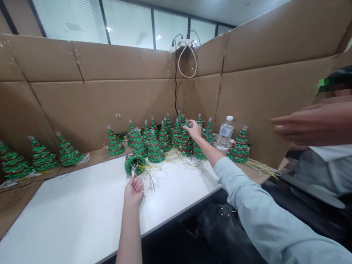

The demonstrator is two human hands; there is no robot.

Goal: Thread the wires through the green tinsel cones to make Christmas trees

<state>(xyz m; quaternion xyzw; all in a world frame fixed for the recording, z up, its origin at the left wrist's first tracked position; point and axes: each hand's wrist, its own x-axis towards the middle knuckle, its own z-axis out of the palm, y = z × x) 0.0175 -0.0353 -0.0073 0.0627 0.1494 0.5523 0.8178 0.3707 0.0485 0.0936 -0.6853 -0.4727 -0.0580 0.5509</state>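
My left hand (134, 190) is closed around thin white and yellow wires (133, 170) at the open base of a small green tinsel Christmas tree (129, 165). That tree lies on its side, hollow bottom toward me. My right hand (195, 130) is stretched out over a cluster of upright tinsel trees (165, 138), thumb and fingers curved apart beside the tip of one tree (186, 142). I cannot tell whether it touches that tip. The trees carry red garlands and pale star tops; loose yellow wires (174, 154) trail from their bases.
Three more trees (41, 156) stand at the left along the cardboard wall (120, 96). A water bottle (225, 133) and another tree (239, 146) are at the right of the white table (77, 217). A person's blurred arm (326, 126) reaches in from the right. Cables (188, 64) hang in the corner.
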